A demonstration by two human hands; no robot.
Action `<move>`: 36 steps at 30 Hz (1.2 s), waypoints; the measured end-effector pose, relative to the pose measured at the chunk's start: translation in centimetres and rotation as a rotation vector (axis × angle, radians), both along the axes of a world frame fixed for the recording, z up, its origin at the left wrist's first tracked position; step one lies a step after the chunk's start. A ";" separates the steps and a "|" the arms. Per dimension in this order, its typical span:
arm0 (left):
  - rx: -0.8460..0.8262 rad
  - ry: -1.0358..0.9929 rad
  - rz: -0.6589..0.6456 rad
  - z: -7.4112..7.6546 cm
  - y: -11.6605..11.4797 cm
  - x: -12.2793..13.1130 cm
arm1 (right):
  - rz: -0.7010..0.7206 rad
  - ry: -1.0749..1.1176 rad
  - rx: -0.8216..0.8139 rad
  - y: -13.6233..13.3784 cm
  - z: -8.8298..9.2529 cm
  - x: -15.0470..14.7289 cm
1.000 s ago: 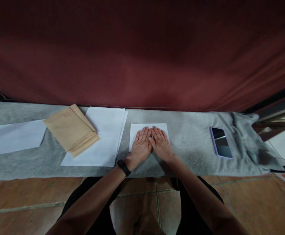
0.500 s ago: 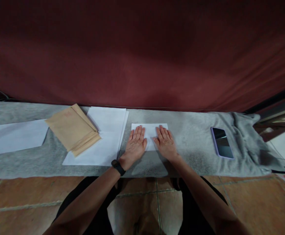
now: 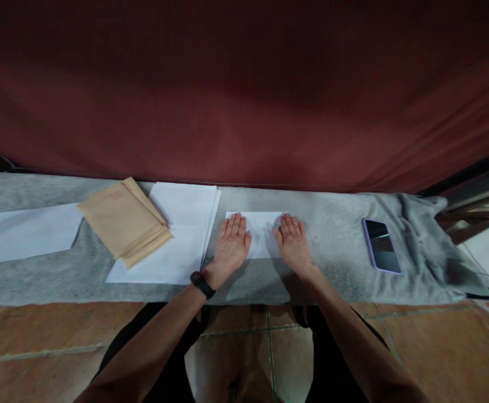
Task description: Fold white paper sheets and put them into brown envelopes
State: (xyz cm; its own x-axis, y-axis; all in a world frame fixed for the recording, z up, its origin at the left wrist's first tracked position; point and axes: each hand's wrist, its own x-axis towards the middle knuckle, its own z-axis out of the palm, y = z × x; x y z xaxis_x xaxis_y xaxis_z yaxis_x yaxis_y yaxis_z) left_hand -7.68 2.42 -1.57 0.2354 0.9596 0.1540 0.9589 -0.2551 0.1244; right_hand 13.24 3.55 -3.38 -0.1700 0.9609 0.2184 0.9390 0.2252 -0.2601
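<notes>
A small white sheet of paper [image 3: 262, 235] lies on the grey cloth in front of me, its layers too fine to make out. My left hand [image 3: 232, 243] rests flat on the paper's left end, fingers stretched out and a dark band round the wrist. Over the right end lies my right hand [image 3: 293, 240], also flat, its fingers extended and partly past the paper's edge. Between the two hands the paper's middle shows. Neither hand holds anything.
Left of my hands, brown paper envelopes [image 3: 120, 218] lie on a stack of white sheets [image 3: 185, 204]. Farther left is more white paper [image 3: 29, 235]. A phone in a purple case [image 3: 382, 246] lies to the right on the grey cloth [image 3: 332, 224]. Dark red fabric [image 3: 244, 134] rises behind.
My right hand has slid to the right, out to the paper's right edge, baring more of its middle. My left hand has shifted slightly left.
</notes>
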 end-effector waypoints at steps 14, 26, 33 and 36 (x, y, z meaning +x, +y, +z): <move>-0.056 -0.037 -0.065 -0.9 0.7 0.8 | 0.078 -0.070 0.006 0.2 -0.2 -2.0; -0.033 -0.021 -0.001 -0.9 0.1 -0.4 | 0.018 -0.072 0.019 -0.5 -0.7 0.8; -0.025 -0.012 0.048 -0.8 -0.1 -0.4 | -0.026 -0.059 -0.015 -0.6 -0.2 2.3; -0.026 -0.021 0.058 -0.8 -0.1 -0.4 | -0.079 -0.014 -0.043 -0.4 0.9 2.7</move>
State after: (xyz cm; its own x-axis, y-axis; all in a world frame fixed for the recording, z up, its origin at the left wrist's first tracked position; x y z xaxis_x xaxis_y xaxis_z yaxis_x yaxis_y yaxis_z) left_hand -8.11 2.29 -2.36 0.1762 0.9753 0.1334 0.9691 -0.1956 0.1500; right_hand 15.95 3.15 -2.44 -0.0962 0.9798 0.1751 0.9570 0.1394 -0.2542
